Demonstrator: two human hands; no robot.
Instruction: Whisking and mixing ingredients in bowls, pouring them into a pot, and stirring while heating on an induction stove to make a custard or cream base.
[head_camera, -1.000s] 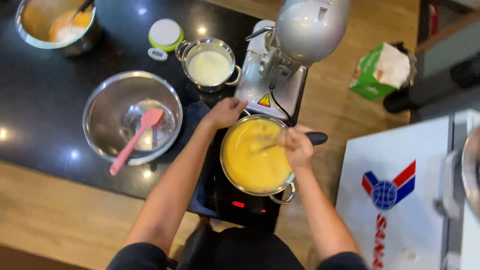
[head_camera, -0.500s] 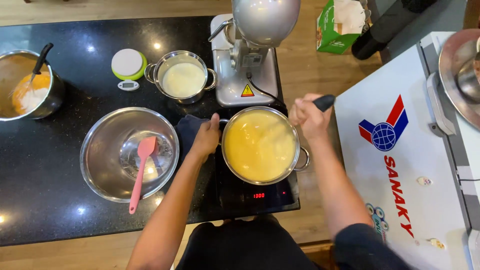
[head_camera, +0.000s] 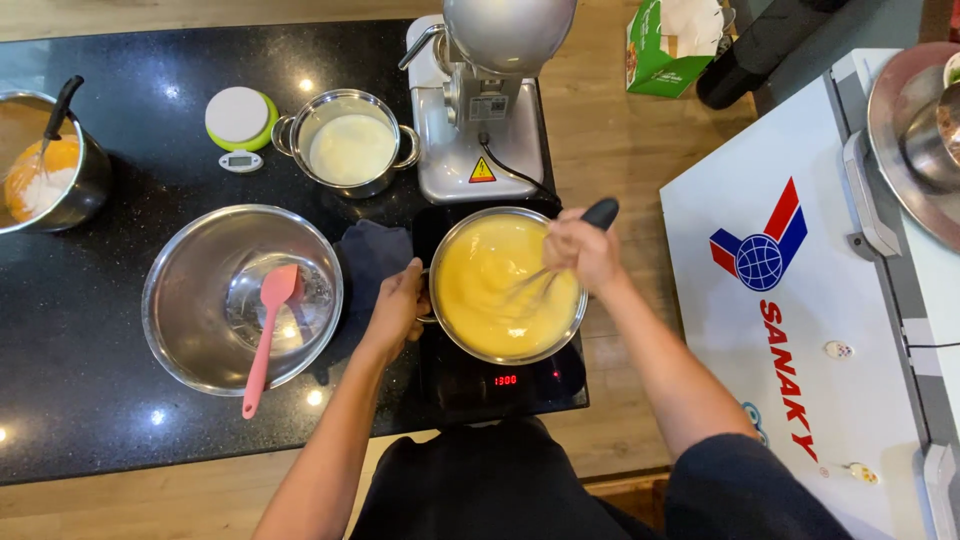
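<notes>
The right hand (head_camera: 578, 250), closed on the whisk (head_camera: 560, 262), has moved inward over the yellow mix; the left hand (head_camera: 397, 305) still grips the pot (head_camera: 470, 340).

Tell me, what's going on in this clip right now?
A person is whisking thick yellow batter in a steel pot on a lit induction hob. The right hand grips the whisk; the left hand steadies the pot's side. To the left, a pink spatula rests in a steel bowl.
</notes>
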